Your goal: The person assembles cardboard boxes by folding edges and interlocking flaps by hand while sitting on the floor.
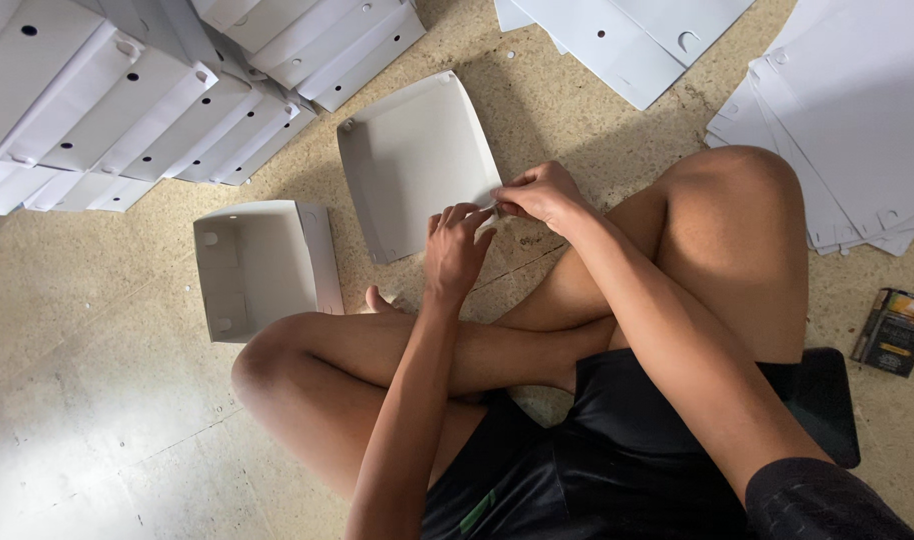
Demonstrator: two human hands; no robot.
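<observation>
**Both hands pinching the near edge of a white cardboard tray**

I see the wearer seated cross-legged on a speckled floor (pixel 97 400). The left hand (pixel 455 250) has its fingers curled, fingertips pressed together on the near right edge of the shallow white tray (pixel 412 160). The right hand (pixel 542 192) meets it from the other side, thumb and fingers pinched on the same edge, so the two hands touch at that spot. I cannot tell whether a small flap sits between the fingers; it is too small to resolve.

The tray lies open side up on the floor, just ahead of the knees, tilted slightly clockwise. To its left, near but apart, sits a deeper folded white box (pixel 262 265), open side up, with round holes in its wall.

Upper left: stacked white boxes (pixel 117 100) leaning in a row. Upper right: flat white cardboard sheets (pixel 847 110) fanned on the floor. Far right, beside the thigh: a small dark packet (pixel 895 332).
</observation>
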